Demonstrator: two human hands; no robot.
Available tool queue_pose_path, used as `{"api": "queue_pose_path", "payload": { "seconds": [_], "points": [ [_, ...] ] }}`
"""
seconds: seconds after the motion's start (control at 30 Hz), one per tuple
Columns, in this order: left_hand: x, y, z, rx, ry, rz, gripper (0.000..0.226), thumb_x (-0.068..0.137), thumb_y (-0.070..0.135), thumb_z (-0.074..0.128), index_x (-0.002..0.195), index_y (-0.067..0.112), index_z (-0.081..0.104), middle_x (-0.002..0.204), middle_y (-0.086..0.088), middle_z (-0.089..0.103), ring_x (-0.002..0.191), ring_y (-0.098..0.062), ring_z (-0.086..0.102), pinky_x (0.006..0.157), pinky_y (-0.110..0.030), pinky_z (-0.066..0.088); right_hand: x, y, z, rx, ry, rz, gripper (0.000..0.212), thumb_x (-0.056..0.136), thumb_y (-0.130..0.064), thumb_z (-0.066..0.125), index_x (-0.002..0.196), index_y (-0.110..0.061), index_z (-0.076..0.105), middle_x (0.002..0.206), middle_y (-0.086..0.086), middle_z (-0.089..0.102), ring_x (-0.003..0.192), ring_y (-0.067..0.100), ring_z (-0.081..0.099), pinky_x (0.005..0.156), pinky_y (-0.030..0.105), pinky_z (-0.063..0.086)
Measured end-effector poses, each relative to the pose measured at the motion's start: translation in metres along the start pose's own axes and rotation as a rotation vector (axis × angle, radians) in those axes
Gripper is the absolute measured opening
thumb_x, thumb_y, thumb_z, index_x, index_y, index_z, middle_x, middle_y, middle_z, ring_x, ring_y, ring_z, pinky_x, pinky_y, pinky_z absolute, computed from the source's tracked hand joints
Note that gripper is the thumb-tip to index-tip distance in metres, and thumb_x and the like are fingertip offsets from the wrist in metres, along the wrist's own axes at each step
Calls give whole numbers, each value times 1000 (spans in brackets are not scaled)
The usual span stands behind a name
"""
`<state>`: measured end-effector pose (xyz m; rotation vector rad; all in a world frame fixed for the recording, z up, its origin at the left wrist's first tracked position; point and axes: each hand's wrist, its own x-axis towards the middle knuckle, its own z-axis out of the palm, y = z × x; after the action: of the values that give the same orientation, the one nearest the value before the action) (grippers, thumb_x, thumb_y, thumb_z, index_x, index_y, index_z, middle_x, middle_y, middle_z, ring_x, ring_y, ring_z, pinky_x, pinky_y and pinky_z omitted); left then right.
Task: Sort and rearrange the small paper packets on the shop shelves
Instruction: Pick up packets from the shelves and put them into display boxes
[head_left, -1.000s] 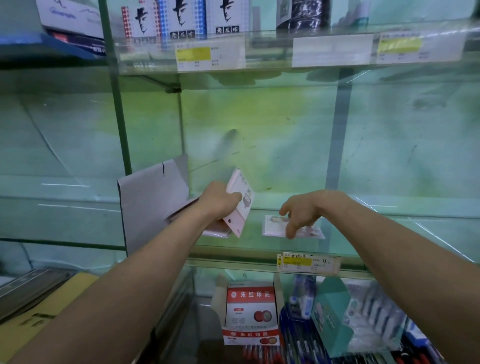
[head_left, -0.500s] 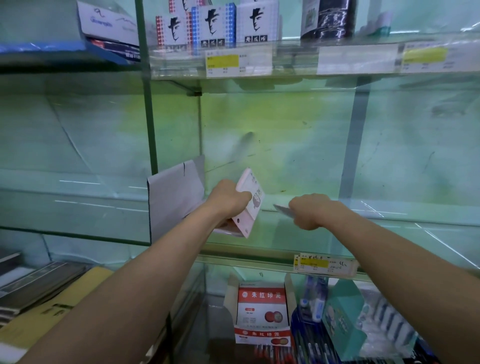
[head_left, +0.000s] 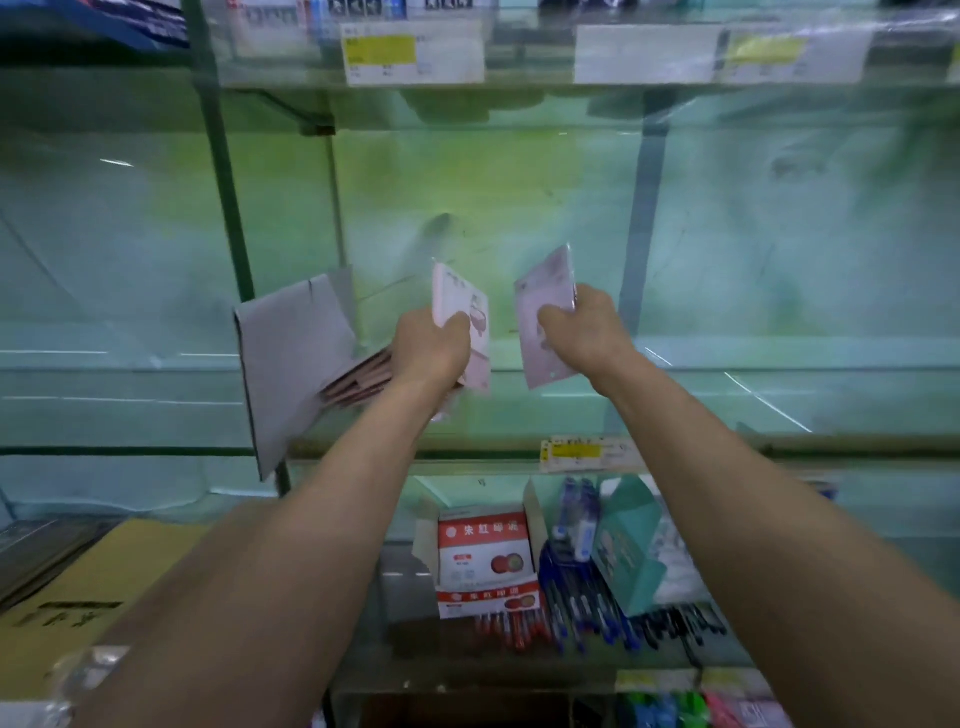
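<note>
Head view, blurred by motion; fine print is unreadable.

The stack of packets (head_left: 460, 291) stands upright on edge in the left hand (head_left: 428, 348), above the glass shelf (head_left: 779, 410), near the middle of the frame. The thumb is across the front face and the fingers curl behind, a firm wrap around the whole stack. At 3 o'clock of the stack, just beside it but apart, is a single packet (head_left: 543, 364), tilted, with its top corner leaning toward 1 o'clock. The right hand (head_left: 587, 330) pinches its right edge, thumb in front.

At 8 o'clock of the left hand, more packets (head_left: 358, 382) lie fanned against a grey card (head_left: 291, 358) that stands at the shelf's left end. I cannot tell whether the left hand touches them.

My judgement is that the step in hand is joining the single packet to the stack. To do it well:
- turn the single packet upright, parallel to the stack's front face
- loosen the left thumb only enough to let it in
- square the edges before setting anything down

Risk: thin packets slide, so a loose thumb could spill the stack.

At 6 o'clock, on the shelf below, there are a price label (head_left: 582, 451), a red-and-white box (head_left: 485, 551), pens (head_left: 571, 613) and a teal box (head_left: 628, 545).
</note>
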<state>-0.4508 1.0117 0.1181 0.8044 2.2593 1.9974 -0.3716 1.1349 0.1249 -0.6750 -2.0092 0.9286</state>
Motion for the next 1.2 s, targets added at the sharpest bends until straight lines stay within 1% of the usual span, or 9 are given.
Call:
{"api": "queue_pose_path", "payload": {
  "seconds": [0.13, 0.23, 0.3, 0.4, 0.53, 0.63, 0.87, 1.0, 1.2],
  "points": [
    [-13, 4, 20, -68, -16, 19, 25, 89, 14, 52, 109, 4, 65, 97, -16, 64, 84, -30, 64, 70, -38, 53, -24, 1, -19, -18, 92, -62, 8, 85, -6, 43, 82, -7, 50, 82, 11, 53, 75, 29, 52, 63, 34, 41],
    [-24, 11, 36, -51, -23, 76, 8, 86, 17, 55, 82, 13, 61, 81, -12, 62, 79, -30, 62, 65, -36, 49, -44, 3, -42, -95, 167, -97, 11, 86, -5, 46, 76, -7, 49, 76, 12, 50, 70, 25, 44, 60, 30, 34],
    [-36, 19, 50, -61, -46, 103, 18, 85, 18, 55, 68, 14, 56, 70, -7, 58, 71, -28, 58, 61, -33, 45, -56, 6, -58, -139, 190, -90, 15, 88, -6, 47, 73, -9, 48, 75, 9, 51, 70, 27, 46, 60, 30, 35],
    [-59, 33, 73, -66, -100, 150, 16, 86, 19, 55, 72, 12, 59, 70, -7, 57, 67, -27, 55, 59, -31, 43, -72, 11, -87, -193, 223, -43, 24, 88, -7, 45, 66, -15, 40, 76, 6, 50, 73, 28, 46, 61, 29, 35],
    [-96, 49, 106, -77, -174, 188, 16, 83, 21, 54, 71, 13, 61, 76, -11, 63, 75, -33, 65, 67, -41, 54, -100, 19, -136, -289, 263, 19, 10, 86, -8, 45, 78, -8, 50, 84, 10, 55, 84, 35, 56, 64, 31, 40],
    [-134, 64, 129, -82, -244, 219, 15, 82, 21, 54, 77, 10, 62, 78, -13, 61, 71, -30, 59, 62, -35, 48, -132, 27, -183, -337, 307, 65, 9, 86, -9, 45, 79, -9, 52, 85, 10, 57, 87, 35, 58, 65, 33, 42],
    [-233, 94, 160, -101, -413, 230, 18, 77, 21, 52, 61, 15, 55, 65, -5, 52, 64, -25, 48, 59, -30, 41, -212, 38, -275, -401, 398, 183, 8, 82, -10, 45, 81, -10, 52, 85, 10, 56, 81, 30, 54, 65, 30, 39],
    [-293, 96, 175, -59, -502, 232, 18, 79, 21, 51, 62, 15, 56, 73, -10, 60, 70, -29, 57, 63, -35, 49, -274, 46, -318, -474, 417, 299, 5, 84, -12, 48, 80, -10, 50, 92, 11, 54, 88, 29, 52, 71, 31, 38],
    [-399, 76, 200, -13, -624, 190, 17, 86, 17, 52, 84, 10, 67, 84, -14, 65, 82, -34, 64, 67, -38, 52, -375, 73, -357, -421, 468, 501, 33, 87, -12, 45, 61, -18, 27, 65, 2, 29, 79, 23, 35, 64, 30, 29]
  ]
}}
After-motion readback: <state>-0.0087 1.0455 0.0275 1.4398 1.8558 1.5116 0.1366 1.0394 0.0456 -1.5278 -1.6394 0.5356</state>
